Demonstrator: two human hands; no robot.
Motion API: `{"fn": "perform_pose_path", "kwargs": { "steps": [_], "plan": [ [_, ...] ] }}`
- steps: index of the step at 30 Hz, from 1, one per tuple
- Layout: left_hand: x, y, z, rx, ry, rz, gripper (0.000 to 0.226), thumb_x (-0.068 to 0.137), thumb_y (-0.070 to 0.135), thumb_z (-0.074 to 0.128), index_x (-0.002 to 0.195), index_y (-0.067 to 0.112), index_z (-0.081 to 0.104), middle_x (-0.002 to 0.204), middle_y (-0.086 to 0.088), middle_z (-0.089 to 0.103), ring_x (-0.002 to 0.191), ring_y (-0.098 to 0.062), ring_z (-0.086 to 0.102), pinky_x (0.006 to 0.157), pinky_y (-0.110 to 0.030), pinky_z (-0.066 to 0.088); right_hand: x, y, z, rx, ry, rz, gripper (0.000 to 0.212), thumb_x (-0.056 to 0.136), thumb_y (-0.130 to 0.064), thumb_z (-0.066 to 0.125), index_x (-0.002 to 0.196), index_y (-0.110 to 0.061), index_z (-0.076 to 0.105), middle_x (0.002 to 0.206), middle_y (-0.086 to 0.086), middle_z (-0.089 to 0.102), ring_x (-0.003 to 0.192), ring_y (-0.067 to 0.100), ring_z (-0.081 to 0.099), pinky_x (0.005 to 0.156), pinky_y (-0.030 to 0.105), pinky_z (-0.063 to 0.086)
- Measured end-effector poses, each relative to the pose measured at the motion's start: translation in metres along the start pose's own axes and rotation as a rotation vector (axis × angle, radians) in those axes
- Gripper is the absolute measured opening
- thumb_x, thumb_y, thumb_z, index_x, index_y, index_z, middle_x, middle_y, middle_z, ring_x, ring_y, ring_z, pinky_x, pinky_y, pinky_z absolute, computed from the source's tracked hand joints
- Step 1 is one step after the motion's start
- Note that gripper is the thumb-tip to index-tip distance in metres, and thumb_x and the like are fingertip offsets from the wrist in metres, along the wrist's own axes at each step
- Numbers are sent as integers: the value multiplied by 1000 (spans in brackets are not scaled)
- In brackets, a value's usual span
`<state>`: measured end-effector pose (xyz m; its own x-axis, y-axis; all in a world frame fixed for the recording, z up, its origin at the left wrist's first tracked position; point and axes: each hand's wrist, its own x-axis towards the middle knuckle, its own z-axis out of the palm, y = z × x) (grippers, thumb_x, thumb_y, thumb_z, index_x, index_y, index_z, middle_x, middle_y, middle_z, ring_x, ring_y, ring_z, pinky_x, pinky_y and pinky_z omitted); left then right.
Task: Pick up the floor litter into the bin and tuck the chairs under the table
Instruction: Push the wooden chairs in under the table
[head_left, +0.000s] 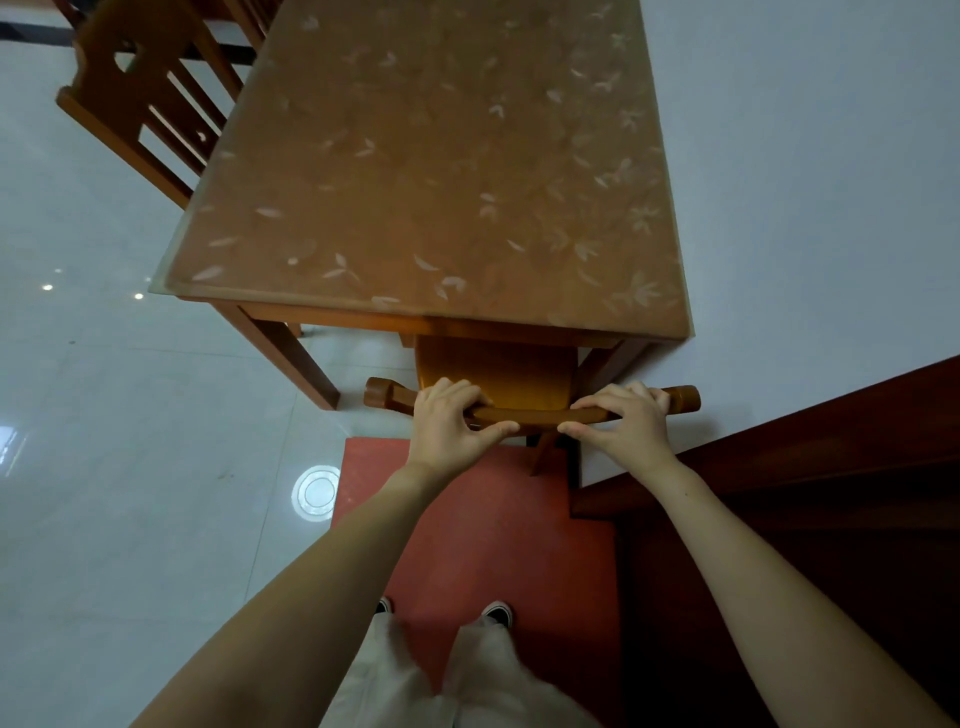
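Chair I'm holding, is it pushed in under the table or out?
Mostly in. The chair seat runs under the table edge, only its rear part showing; left hand and right hand grip its top rail.

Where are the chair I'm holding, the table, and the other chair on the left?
near chair (535, 414), head view, on the middle of its top rail.
table (431, 171), head view, on the bare patterned top.
other chair (111, 130), head view, on its back's top rail.

Both forearms (332, 561) are bare. The trousers (483, 670) are white and loose. The shoes (497, 612) are black with white edging.
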<state>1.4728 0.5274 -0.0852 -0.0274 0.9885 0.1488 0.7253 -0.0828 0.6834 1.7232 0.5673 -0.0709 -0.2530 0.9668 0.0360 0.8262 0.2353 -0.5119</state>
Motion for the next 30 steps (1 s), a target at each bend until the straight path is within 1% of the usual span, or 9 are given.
{"fn": "perform_pose_path", "kwargs": {
  "steps": [3, 7, 12, 18, 21, 23, 25, 27, 30],
  "plan": [
    [8, 1, 0, -8, -2, -9, 38, 69, 69, 65, 75, 34, 54, 70, 19, 49, 74, -6, 44, 71, -25, 23, 6, 3, -1, 12, 4, -6, 57, 67, -84, 50, 90, -39, 73, 88, -23, 61, 96, 5, 43, 83, 27, 14],
    [19, -2, -5, -16, -1, -10, 36, 67, 67, 70, 74, 37, 53, 67, 23, 47, 71, -6, 46, 71, -26, 24, 12, -1, 3, 5, 29, -13, 59, 67, -84, 50, 92, -37, 74, 88, -21, 61, 95, 5, 42, 85, 28, 15],
    [27, -6, -6, -3, 6, -12, 42, 66, 70, 65, 74, 28, 62, 68, 20, 52, 72, -4, 44, 75, -17, 24, 19, -2, 6, 19, 27, 4, 61, 67, -85, 48, 93, -36, 73, 90, -21, 62, 95, 5, 40, 87, 29, 16],
    [31, -9, -6, 7, -8, -12, 40, 67, 69, 66, 74, 30, 60, 69, 19, 54, 73, -2, 43, 74, -20, 24, 22, -2, 8, 18, 32, 14, 59, 67, -84, 50, 92, -36, 74, 89, -22, 60, 95, 5, 40, 89, 30, 17],
    [30, -6, -10, 17, -37, -22, 42, 67, 70, 65, 74, 29, 62, 70, 18, 54, 73, -3, 43, 74, -19, 24, 22, -4, 5, 17, -5, 32, 59, 69, -84, 53, 94, -35, 74, 92, -21, 62, 97, 6, 40, 90, 31, 17],
    [30, -5, -13, 23, -59, -34, 42, 67, 68, 67, 76, 27, 64, 71, 18, 55, 74, -5, 44, 74, -20, 25, 21, -5, 3, 15, -42, 47, 61, 69, -83, 51, 97, -35, 74, 95, -20, 63, 99, 5, 38, 91, 31, 18],
    [30, -2, -17, 43, -80, -37, 40, 68, 65, 70, 79, 26, 67, 72, 17, 56, 76, -7, 47, 74, -24, 31, 20, -8, 0, 8, -60, 68, 60, 69, -82, 50, 98, -35, 73, 97, -19, 64, 102, 5, 37, 95, 33, 19],
    [28, -2, -19, 55, -119, -34, 40, 72, 61, 69, 85, 23, 70, 76, 13, 61, 80, -10, 51, 74, -28, 40, 17, -12, -2, 20, -80, 92, 54, 73, -77, 56, 101, -33, 72, 98, -17, 65, 106, 7, 40, 102, 37, 21],
    [23, 1, -26, 60, -156, -18, 38, 83, 47, 67, 105, 17, 70, 95, 3, 68, 94, -15, 56, 83, -33, 47, 10, -20, -6, 63, -55, 80, 43, 82, -61, 64, 109, -29, 71, 105, -11, 67, 114, 15, 49, 110, 45, 26]
  ]
}}
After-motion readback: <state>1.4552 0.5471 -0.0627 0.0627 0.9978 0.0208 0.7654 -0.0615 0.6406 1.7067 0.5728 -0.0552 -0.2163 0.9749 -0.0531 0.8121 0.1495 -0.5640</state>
